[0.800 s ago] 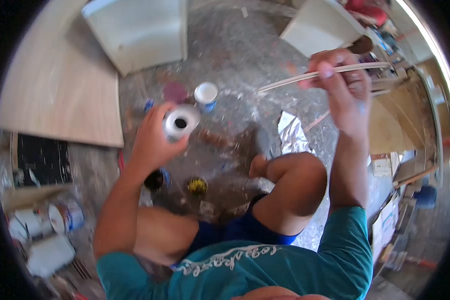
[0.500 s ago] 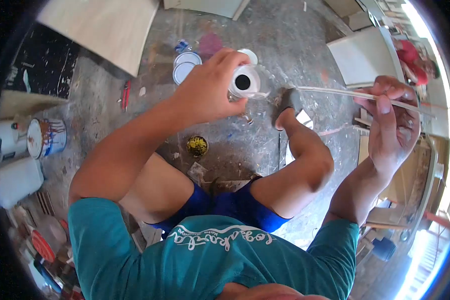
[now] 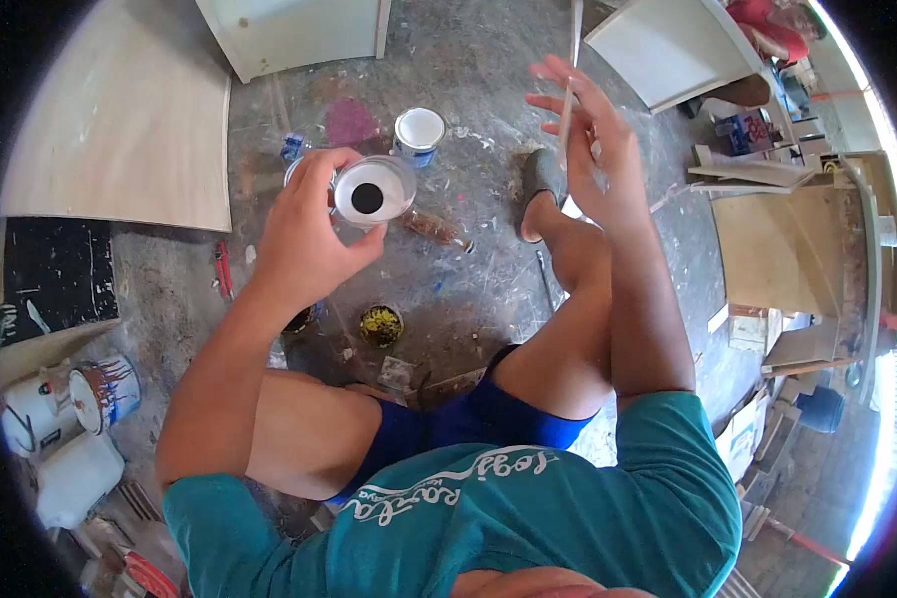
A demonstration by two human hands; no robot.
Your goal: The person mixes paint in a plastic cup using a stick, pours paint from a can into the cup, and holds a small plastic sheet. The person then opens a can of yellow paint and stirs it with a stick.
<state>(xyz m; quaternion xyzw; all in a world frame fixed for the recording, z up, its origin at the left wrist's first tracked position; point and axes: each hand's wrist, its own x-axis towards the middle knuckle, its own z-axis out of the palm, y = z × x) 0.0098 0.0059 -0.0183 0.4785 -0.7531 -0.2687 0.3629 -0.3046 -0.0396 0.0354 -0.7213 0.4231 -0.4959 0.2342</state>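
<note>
My left hand [image 3: 309,224] is wrapped around a clear plastic cup [image 3: 397,185]. White liquid that looks like paint lies inside, with a round black patch in it. Up and to the right, my right hand [image 3: 608,159] holds a thin, pale stick [image 3: 567,120] between its fingers, pointing upward in the view and away from the cup. Some of those fingers are stretched out. Beyond the cup, a small paint can [image 3: 417,155] with a white top stands on the floor. A clear bottle with brownish contents [image 3: 434,227] lies close to the cup.
A yellow-stained tin [image 3: 380,326] stands between my feet and legs. Red-handled pliers [image 3: 223,269] lie to the left. Pale wooden cabinets [image 3: 120,110] stand ahead, and paint-streaked buckets [image 3: 106,389] sit at left. Another person in a red shirt [image 3: 767,30] is at far right.
The stick has swung from lying sideways near the cup to nearly upright, as my right hand moved up and left. My left hand and the cup have shifted left in the view.
</note>
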